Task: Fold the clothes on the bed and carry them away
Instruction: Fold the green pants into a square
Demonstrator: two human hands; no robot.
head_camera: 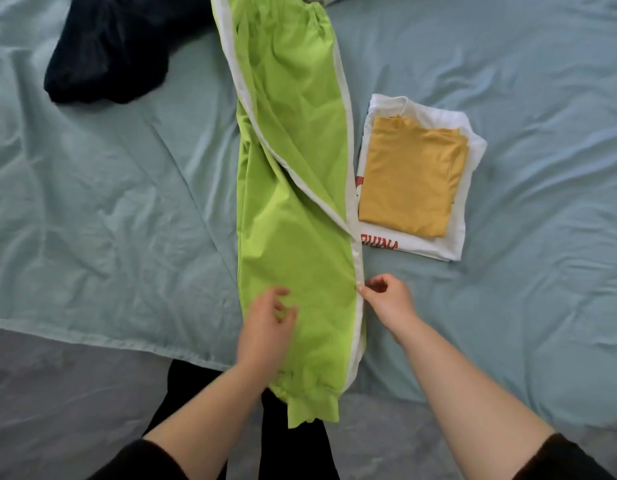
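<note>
Lime-green trousers (pixel 293 161) with white side stripes lie lengthwise on the bed, one leg laid over the other, cuffs hanging over the near edge. My left hand (pixel 265 327) hovers over the lower leg with fingers loosely curled, holding nothing. My right hand (pixel 386 296) pinches the white stripe at the trousers' right edge. To the right sits a folded stack: a mustard-yellow top (pixel 411 174) on a white T-shirt with red print (pixel 438 244). A dark navy garment (pixel 109 53) lies crumpled at the far left.
The pale blue-green bedsheet (pixel 92 202) covers the bed, wrinkled, with its near edge running across the lower left. Grey floor (pixel 57 393) shows below it. My dark-clothed legs stand against the bed edge.
</note>
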